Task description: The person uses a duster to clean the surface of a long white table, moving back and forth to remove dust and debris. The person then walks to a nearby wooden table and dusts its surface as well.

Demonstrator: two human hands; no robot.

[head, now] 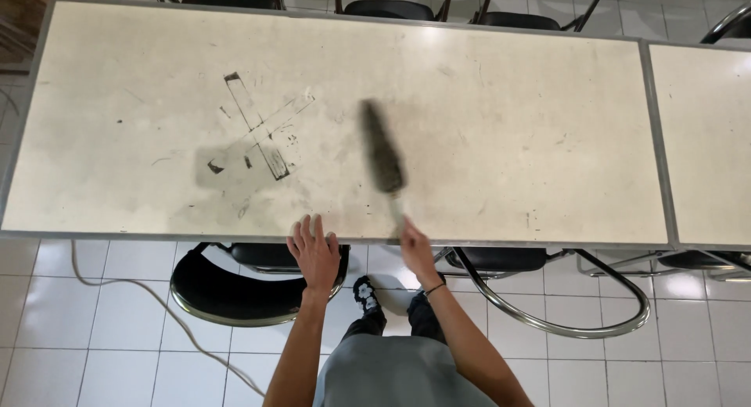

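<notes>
Our right hand [415,247] gripped the dark, long-bristled brush [382,153], its long axis running up and leftward from it; our left hand [315,253] lay open beside.

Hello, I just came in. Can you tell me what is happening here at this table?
A person stands at the near edge of a long, pale, stained table. The right hand holds the handle of a dark brush, whose head lies out over the tabletop and looks blurred. The left hand rests flat with spread fingers on the table's near edge. Dark smudges and marks show on the left part of the surface. A black chair stands under the table by the person's legs.
</notes>
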